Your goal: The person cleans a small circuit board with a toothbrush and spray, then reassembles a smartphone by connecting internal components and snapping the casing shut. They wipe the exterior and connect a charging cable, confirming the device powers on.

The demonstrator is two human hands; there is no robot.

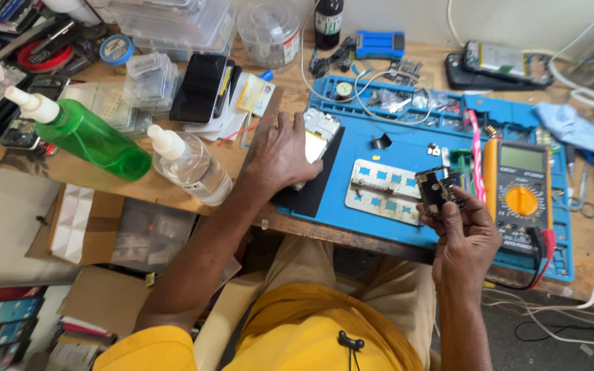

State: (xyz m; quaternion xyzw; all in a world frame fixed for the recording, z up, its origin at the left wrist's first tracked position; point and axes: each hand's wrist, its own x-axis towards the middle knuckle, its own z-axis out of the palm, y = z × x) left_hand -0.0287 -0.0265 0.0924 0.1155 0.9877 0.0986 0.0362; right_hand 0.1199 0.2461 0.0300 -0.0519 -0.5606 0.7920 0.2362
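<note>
**Small board held up, opened phone pinned to the mat**

I pinch a small dark circuit board (436, 189) in my right hand (463, 237), fingers closed on its lower edge, raised just above the blue work mat (393, 148). It stands upright, its face studded with tiny parts. My left hand (280, 154) lies flat, palm down, pressing on an opened phone (321, 130) at the mat's left edge. A perforated metal plate (383, 192) rests between my hands; a yellow multimeter (520, 192) sits just right of the board.

1 head-worn camera looks steeply down from close above onto the cluttered wooden worktop (173, 189) and the wearer's lap.
</note>
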